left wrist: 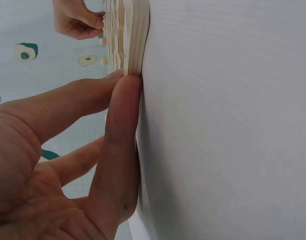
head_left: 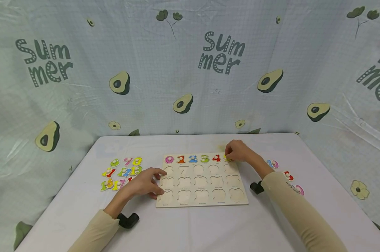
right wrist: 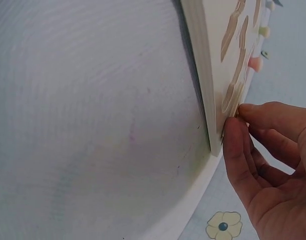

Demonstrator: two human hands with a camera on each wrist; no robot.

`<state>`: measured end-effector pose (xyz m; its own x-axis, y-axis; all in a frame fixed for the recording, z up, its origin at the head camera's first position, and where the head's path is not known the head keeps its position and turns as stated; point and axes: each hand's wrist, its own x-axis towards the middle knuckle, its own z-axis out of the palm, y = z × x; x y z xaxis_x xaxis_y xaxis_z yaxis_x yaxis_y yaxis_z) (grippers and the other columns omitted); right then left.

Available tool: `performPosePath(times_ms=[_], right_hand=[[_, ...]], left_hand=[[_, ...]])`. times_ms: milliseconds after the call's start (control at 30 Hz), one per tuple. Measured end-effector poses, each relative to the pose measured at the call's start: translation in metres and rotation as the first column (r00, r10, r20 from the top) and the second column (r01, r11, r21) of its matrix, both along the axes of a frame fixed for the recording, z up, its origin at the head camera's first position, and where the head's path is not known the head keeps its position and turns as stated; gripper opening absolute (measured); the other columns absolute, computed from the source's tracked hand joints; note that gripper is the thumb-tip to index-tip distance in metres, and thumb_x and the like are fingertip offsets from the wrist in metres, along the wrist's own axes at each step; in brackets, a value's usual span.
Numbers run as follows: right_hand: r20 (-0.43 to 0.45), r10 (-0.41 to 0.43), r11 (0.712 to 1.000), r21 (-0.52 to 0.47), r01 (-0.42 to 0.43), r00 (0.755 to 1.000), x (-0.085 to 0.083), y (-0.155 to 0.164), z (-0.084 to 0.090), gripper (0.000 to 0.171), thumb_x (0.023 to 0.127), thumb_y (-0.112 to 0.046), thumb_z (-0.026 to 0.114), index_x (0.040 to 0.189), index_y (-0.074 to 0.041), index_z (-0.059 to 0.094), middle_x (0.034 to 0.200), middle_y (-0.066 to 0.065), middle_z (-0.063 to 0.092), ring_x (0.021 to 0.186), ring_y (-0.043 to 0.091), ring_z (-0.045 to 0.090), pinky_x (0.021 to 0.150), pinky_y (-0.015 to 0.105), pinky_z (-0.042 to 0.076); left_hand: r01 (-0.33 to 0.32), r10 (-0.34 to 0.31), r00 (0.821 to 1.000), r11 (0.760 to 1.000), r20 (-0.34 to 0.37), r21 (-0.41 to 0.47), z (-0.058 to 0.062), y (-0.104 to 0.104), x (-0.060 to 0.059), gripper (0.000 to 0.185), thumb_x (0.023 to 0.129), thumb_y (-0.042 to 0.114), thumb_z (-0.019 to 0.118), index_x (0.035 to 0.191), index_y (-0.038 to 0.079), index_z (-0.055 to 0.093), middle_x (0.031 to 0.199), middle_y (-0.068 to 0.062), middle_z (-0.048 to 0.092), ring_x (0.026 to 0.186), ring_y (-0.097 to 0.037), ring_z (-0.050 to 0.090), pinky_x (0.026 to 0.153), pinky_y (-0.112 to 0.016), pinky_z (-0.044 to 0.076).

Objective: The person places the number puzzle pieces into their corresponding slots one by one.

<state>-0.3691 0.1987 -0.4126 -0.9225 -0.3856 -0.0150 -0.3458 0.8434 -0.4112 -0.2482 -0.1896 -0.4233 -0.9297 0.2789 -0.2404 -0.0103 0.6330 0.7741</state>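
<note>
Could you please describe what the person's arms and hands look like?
The left hand and right hand are ungloved. Both arms wear long, plain beige sleeves: the left sleeve and the right sleeve, which bears small dark lettering near its cuff, too small to read. A black fitting shows at each wrist, left and right.

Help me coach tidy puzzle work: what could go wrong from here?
The yellow piece might sit crooked, since the right hand covers part of it at the end of the top row.

The board could slide if the left hand, which touches its left edge, pushes unevenly.

The right sleeve may nudge the red piece, which lies loose close by.
</note>
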Motion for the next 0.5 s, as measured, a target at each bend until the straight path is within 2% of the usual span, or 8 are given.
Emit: performPosePath(times_ms=[500], right_hand=[[0.028, -0.008, 1.0, 0.012, 0.008, 1.0, 0.0016, -0.0003, 0.0018, 0.006, 0.089, -0.004, 0.07, 0.084, -0.006, 0.074, 0.077, 0.005, 0.069, 0.065, 0.013, 0.057, 0.063, 0.024, 0.048]], left_hand=[[0.011, -0.011, 1.0, 1.0, -0.01, -0.01, -0.0007, -0.0009, -0.0003, 0.065, 0.078, 0.004, 0.087, 0.138, 0.007, 0.062, 0.122, -0.015, 0.055, 0.07, -0.019, 0.062, 0.063, -0.034, 0.06]])
